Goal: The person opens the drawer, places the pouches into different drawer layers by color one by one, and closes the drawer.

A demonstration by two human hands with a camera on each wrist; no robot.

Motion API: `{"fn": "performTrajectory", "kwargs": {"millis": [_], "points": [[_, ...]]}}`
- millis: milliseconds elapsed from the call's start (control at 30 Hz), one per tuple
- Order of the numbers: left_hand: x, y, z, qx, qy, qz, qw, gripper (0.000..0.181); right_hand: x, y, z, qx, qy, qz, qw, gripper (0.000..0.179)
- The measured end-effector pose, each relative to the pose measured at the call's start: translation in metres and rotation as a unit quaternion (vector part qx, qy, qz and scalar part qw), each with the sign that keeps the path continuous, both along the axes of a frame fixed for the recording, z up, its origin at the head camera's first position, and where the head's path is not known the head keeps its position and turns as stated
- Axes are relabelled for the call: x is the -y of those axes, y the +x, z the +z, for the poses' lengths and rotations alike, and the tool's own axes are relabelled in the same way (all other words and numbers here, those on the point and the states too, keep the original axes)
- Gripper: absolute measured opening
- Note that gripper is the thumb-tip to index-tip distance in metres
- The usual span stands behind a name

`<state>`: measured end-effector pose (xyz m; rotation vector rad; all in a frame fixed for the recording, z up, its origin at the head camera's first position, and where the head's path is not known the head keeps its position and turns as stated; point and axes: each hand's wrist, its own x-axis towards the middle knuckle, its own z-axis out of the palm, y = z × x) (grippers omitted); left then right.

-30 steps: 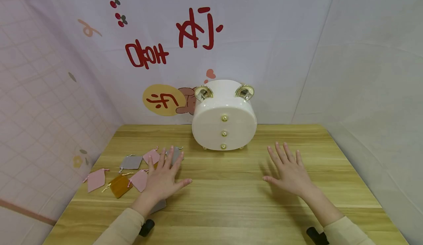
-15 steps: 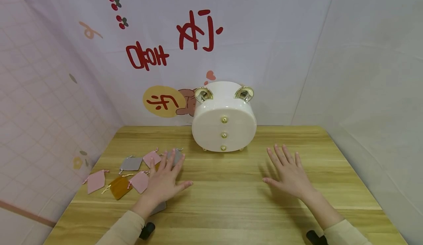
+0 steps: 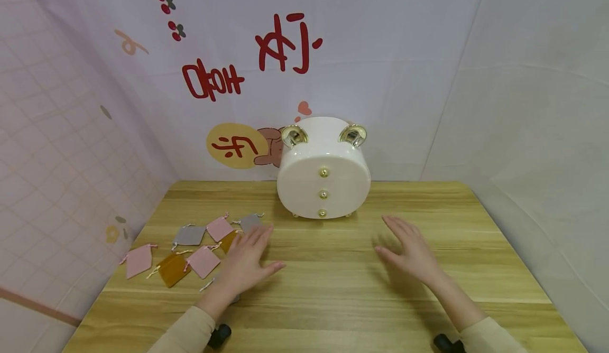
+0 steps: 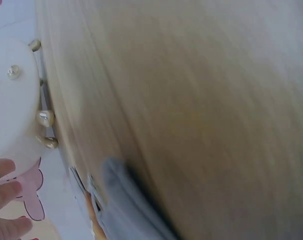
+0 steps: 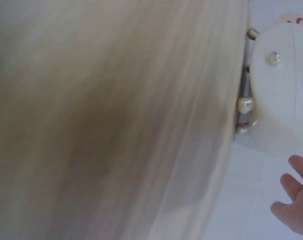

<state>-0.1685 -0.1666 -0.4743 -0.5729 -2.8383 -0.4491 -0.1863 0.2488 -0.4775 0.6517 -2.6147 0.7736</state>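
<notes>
My left hand [image 3: 243,264] hovers over the right side of a group of small drawstring pouches, its fingers loosely extended and holding nothing. Around it lie a pink pouch [image 3: 203,261], a mustard pouch [image 3: 228,240] and a grey pouch [image 3: 250,222]. Another grey pouch [image 4: 129,212] shows in the left wrist view; in the head view the left wrist mostly hides one. On the right, my right hand [image 3: 413,251] is held above bare wood, fingers relaxed, with nothing in it. Between and beyond the hands stands a glossy white oval box [image 3: 323,184] with gold knobs and round gold ears.
More pouches lie at the left: a pink one [image 3: 139,261], a mustard one [image 3: 173,269], a grey one [image 3: 190,235] and another pink one [image 3: 220,229]. A printed cloth backdrop [image 3: 380,78] rises behind the wooden table [image 3: 328,289] and along its sides.
Both hands have shifted slightly inward and their spread fingers have drawn closer together. More of the mustard pouch beside the left hand now shows. The box and pouches stay put.
</notes>
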Motion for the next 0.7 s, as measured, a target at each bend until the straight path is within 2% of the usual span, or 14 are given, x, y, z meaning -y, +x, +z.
{"fn": "performTrajectory", "kwargs": {"millis": [133, 300, 533, 700], "points": [[-0.008, 0.002, 0.004, 0.01, 0.05, -0.005, 0.9987, 0.092, 0.004, -0.004, 0.005, 0.003, -0.056, 0.024, 0.9981, 0.068], [-0.02, 0.004, 0.012, 0.025, 0.112, -0.014, 0.9933, 0.09, 0.011, -0.009, 0.016, 0.012, -0.101, 0.044, 0.9938, 0.063], [-0.033, 0.009, 0.027, 0.045, 0.143, -0.025, 0.9884, 0.087, 0.016, -0.018, 0.037, 0.098, -0.148, 0.047, 0.9829, 0.059], [-0.041, 0.009, 0.037, 0.038, 0.146, -0.028, 0.9881, 0.084, 0.013, -0.026, 0.052, 0.14, -0.179, 0.059, 0.9721, 0.057]]}}
